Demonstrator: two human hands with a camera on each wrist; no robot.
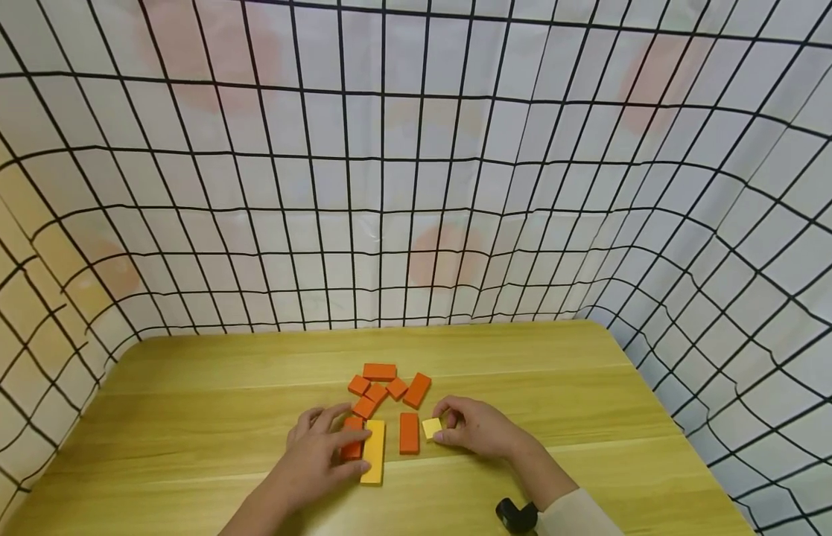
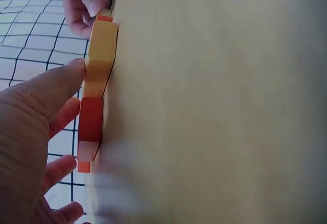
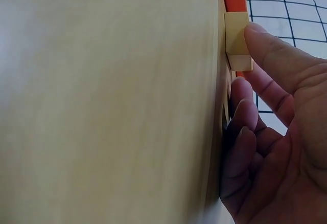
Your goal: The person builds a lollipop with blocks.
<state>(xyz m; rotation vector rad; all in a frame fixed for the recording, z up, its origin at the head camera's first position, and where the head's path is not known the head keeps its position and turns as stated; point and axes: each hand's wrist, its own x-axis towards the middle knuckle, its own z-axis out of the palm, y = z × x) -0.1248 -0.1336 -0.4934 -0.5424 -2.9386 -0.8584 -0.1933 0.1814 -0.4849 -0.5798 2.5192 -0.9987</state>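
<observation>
A long yellow block [image 1: 373,454] lies lengthwise on the table, and my left hand [image 1: 318,454] rests thumb and index finger on it with its fingers loosely spread. Directly left of that block, partly under the left fingers, is an orange block [image 1: 352,438]. My right hand [image 1: 479,428] pinches a small pale yellow block [image 1: 431,428] between thumb and index finger, the other fingers curled below in the right wrist view. Another orange block [image 1: 409,433] stands between the two yellow ones, just left of the small block [image 3: 236,35].
Beyond the hands lies a loose group of orange blocks, among them a long one [image 1: 379,371] at the back and a tilted one [image 1: 417,390] at right. A black object [image 1: 516,515] is by the right sleeve. Black netting [image 1: 382,208] surrounds the wooden table [image 1: 188,417].
</observation>
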